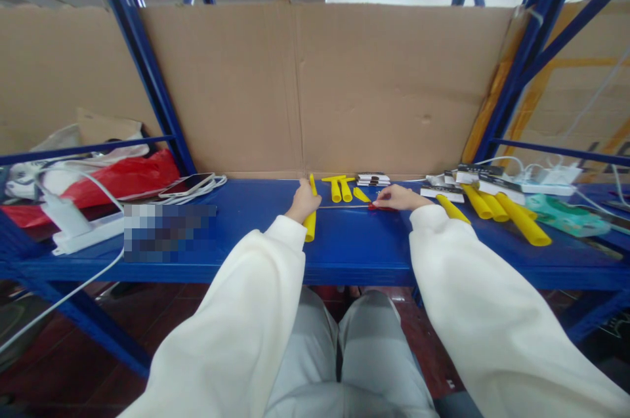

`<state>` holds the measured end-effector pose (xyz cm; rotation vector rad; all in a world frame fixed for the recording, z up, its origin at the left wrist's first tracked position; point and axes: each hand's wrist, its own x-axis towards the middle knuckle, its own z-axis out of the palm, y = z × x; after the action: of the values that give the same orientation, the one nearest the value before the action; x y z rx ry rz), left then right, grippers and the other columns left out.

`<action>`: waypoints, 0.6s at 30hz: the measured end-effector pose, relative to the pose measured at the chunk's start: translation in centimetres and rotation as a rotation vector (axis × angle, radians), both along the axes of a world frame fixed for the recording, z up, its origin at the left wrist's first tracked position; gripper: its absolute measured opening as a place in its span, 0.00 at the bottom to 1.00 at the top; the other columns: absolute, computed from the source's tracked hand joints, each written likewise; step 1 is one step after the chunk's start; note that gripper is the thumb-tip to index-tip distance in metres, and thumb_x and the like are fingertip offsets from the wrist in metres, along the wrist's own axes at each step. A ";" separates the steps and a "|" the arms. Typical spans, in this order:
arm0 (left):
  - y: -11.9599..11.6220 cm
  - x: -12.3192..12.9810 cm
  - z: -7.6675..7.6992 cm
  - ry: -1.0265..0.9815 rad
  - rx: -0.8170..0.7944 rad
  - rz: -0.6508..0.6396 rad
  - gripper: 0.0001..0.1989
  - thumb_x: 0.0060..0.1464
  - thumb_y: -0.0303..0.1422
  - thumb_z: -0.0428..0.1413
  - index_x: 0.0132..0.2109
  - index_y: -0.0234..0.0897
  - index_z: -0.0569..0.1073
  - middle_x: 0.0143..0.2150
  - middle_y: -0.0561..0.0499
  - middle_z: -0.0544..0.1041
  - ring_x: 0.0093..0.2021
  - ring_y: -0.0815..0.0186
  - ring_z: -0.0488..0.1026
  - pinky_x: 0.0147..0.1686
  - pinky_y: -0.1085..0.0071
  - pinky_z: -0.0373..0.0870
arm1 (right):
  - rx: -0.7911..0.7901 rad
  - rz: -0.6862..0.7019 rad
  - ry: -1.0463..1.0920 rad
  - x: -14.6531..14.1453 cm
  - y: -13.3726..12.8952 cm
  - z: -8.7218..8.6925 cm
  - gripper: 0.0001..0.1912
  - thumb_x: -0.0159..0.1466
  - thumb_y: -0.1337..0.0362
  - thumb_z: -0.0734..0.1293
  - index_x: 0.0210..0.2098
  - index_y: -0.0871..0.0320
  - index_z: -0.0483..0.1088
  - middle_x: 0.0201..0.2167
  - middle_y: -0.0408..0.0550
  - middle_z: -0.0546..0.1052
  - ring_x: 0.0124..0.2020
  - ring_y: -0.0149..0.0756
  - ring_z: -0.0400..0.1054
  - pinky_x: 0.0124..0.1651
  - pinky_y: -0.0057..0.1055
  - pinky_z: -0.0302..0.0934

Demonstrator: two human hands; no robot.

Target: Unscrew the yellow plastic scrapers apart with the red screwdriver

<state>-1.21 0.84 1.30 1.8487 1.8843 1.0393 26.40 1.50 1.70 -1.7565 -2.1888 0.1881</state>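
Note:
My left hand (302,200) is wrapped round a yellow tube-shaped piece (310,226), which stands out above and below the fingers. My right hand (396,197) is closed on the red handle of a screwdriver (373,207). Its thin metal shaft runs left across the blue shelf to the yellow piece; whether the tip touches it is hidden. Behind the shaft lie yellow T-shaped pieces (341,189), a smaller yellow piece (361,195) and a stack of small black-and-white boxes (373,179).
More yellow tube-shaped pieces (524,220) and boxes (492,180) lie at the right, beside a green packet (566,214). At the left are a power strip (91,237), white cables (201,188) and a red bag (132,182). A cardboard panel (344,90) closes the back between blue posts.

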 end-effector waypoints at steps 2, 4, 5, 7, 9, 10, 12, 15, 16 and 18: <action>0.1 0.0 0.0 -0.004 0.008 -0.004 0.23 0.54 0.21 0.60 0.56 0.31 0.65 0.54 0.32 0.78 0.52 0.50 0.79 0.48 0.61 0.76 | -0.059 0.097 0.048 0.1 0.1 -0.3 0.14 0.57 0.51 0.73 0.33 0.54 0.81 0.35 0.48 0.83 0.41 0.46 0.76 0.47 0.38 0.67; 0.1 0.0 -0.1 -0.006 0.009 -0.008 0.24 0.54 0.20 0.60 0.56 0.32 0.65 0.54 0.32 0.78 0.51 0.50 0.80 0.48 0.62 0.76 | -0.070 0.154 0.084 0.1 0.4 -0.7 0.13 0.56 0.52 0.74 0.32 0.55 0.80 0.32 0.47 0.82 0.38 0.43 0.75 0.43 0.35 0.67; 0.1 -0.1 -0.1 -0.003 0.008 -0.011 0.23 0.54 0.20 0.59 0.56 0.31 0.65 0.54 0.32 0.78 0.51 0.50 0.80 0.48 0.62 0.76 | -0.062 0.168 0.090 0.1 0.5 -0.9 0.12 0.55 0.53 0.74 0.32 0.56 0.80 0.31 0.47 0.81 0.37 0.42 0.74 0.42 0.34 0.67; 0.1 -0.1 -0.1 0.011 0.008 -0.013 0.22 0.55 0.21 0.59 0.56 0.31 0.65 0.54 0.32 0.78 0.53 0.51 0.79 0.49 0.63 0.75 | -0.032 0.184 0.091 0.0 0.7 -1.2 0.10 0.56 0.56 0.74 0.30 0.56 0.78 0.30 0.46 0.80 0.35 0.40 0.73 0.41 0.33 0.66; 0.2 -0.2 -0.1 0.027 0.018 -0.013 0.21 0.55 0.21 0.59 0.55 0.31 0.65 0.54 0.33 0.78 0.54 0.51 0.78 0.51 0.63 0.74 | -0.002 0.198 0.083 -0.1 0.8 -1.4 0.07 0.57 0.58 0.73 0.30 0.56 0.77 0.29 0.45 0.79 0.33 0.38 0.72 0.39 0.32 0.66; 0.2 -0.3 -0.1 0.031 0.023 -0.012 0.21 0.55 0.22 0.60 0.55 0.32 0.65 0.54 0.34 0.78 0.55 0.52 0.78 0.51 0.63 0.74 | 0.015 0.202 0.079 -0.1 0.8 -1.4 0.06 0.57 0.60 0.73 0.30 0.56 0.76 0.28 0.45 0.79 0.32 0.37 0.72 0.38 0.31 0.65; 0.4 -0.5 -0.1 0.030 0.025 -0.008 0.22 0.54 0.22 0.60 0.55 0.33 0.65 0.54 0.35 0.78 0.55 0.52 0.78 0.52 0.63 0.74 | 0.054 0.200 0.070 0.1 0.8 -1.6 0.05 0.58 0.61 0.72 0.32 0.55 0.75 0.28 0.44 0.78 0.31 0.36 0.71 0.36 0.30 0.64; 0.8 -0.8 -0.3 0.005 0.006 -0.004 0.23 0.54 0.22 0.60 0.56 0.33 0.64 0.54 0.35 0.78 0.54 0.52 0.79 0.50 0.62 0.75 | 0.122 0.189 0.061 0.6 1.0 -1.7 0.05 0.59 0.62 0.71 0.34 0.55 0.74 0.29 0.45 0.79 0.31 0.36 0.71 0.36 0.30 0.64; 0.9 -0.9 -0.3 -0.008 0.000 -0.003 0.23 0.54 0.22 0.60 0.56 0.33 0.64 0.54 0.35 0.78 0.53 0.51 0.79 0.49 0.62 0.76 | 0.148 0.182 0.061 0.7 1.1 -1.7 0.05 0.60 0.62 0.71 0.34 0.55 0.74 0.29 0.45 0.79 0.31 0.36 0.71 0.36 0.30 0.64; 1.0 -1.0 -0.4 -0.031 -0.007 0.000 0.24 0.54 0.22 0.59 0.57 0.33 0.64 0.55 0.34 0.78 0.52 0.51 0.80 0.47 0.61 0.77 | 0.203 0.157 0.065 1.0 1.3 -1.8 0.05 0.61 0.61 0.70 0.36 0.54 0.74 0.31 0.46 0.80 0.32 0.37 0.72 0.37 0.30 0.64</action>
<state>-2.20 1.83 0.87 1.8184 1.8682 1.0544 27.41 2.80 -0.12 -1.4529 -2.2132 0.0551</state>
